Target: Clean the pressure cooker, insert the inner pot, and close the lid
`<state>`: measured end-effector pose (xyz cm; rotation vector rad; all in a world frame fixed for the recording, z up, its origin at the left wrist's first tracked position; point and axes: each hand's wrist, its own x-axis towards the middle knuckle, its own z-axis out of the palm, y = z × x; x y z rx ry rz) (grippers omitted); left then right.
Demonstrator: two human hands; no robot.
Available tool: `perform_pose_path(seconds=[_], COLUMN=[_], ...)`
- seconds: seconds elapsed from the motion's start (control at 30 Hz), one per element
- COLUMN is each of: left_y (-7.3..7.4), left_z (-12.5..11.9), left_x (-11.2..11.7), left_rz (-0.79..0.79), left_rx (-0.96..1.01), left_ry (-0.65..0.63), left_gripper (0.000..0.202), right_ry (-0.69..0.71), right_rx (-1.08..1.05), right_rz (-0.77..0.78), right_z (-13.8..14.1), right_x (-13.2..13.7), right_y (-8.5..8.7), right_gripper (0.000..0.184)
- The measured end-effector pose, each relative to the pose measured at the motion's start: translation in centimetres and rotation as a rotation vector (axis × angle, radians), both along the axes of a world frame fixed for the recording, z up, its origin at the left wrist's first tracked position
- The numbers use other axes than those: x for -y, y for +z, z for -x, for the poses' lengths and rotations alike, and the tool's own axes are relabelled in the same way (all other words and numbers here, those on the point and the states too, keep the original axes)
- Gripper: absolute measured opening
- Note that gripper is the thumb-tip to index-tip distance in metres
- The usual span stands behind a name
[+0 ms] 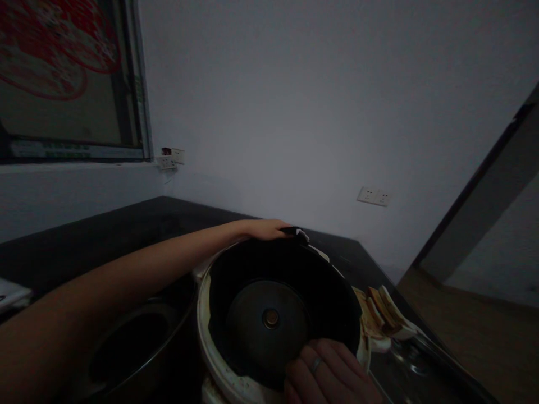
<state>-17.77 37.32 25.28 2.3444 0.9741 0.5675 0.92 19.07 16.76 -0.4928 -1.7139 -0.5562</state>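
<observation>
Both hands on an open electric cooker on a dark counter.

The cooker point(202, 320), white-rimmed with a black cavity and a round heating plate point(269, 318) at its base, stands on the black counter point(126, 230) directly before the person. The left hand point(269, 229) reaches across to the far rim and lies on it, fingertips against a small dark item point(297, 231); whether it grips cannot be told. The right hand point(328, 376), wearing a ring, rests on the near rim with fingers extended flat, closed round nothing. A metal pot point(126, 348) sits just left of the cooker. A stained beige part point(379, 314) lies at the cooker's right edge. Wall sockets point(374, 196) are mounted beyond.
</observation>
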Motion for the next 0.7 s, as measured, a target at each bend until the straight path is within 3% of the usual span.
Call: perform_pose_path(seconds=[0.27, 0.43, 0.7], left_y=[-0.5, -0.5, -0.6], left_z=[3.5, 3.5, 0.5], left_x=[1.2, 1.9, 1.1], left_rz=[0.063, 0.027, -0.076], left_rx=[0.102, 0.124, 0.047], left_ry=[0.133, 0.137, 0.038], left_gripper=[0.037, 0.032, 0.028], right_ry=[0.021, 0.023, 0.002], right_rx=[0.332, 0.113, 0.063], right_rz=[0.045, 0.046, 0.050], right_z=[-2.3, -1.5, -0.9], right_x=[0.2, 0.1, 0.0], right_y=[1.8, 0.8, 0.1], right_gripper=[0.028, 0.028, 0.032])
